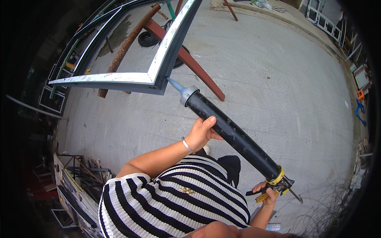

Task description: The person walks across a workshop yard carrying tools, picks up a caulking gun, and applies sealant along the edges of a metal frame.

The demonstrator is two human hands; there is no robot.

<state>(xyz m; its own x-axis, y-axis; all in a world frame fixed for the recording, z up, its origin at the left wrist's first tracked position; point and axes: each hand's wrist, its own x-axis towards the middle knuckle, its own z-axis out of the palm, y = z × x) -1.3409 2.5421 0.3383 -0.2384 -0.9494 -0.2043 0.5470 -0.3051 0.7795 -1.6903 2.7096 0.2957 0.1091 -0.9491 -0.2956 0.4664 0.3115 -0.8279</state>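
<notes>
We see first the grey floor point(285, 79), and above it the large dark window frame point(160, 57) with white faces, at the upper left. Under it pass a red beam point(200, 73) and a brown round pole point(129, 47). The black caulking gun point(234, 135) lies slantwise before our body, its front toward the near right corner of the frame. Our left hand point(201, 134) is closed around the barrel, thumb on top. Our right hand point(270, 196) grips the handle end; whether it squeezes the trigger, we cannot tell. The nozzle point(176, 85) is at the corner's outer side, perhaps touching. We judge the gun is already placed; we see no clear bead there, so applying the sealant probably remains.
</notes>
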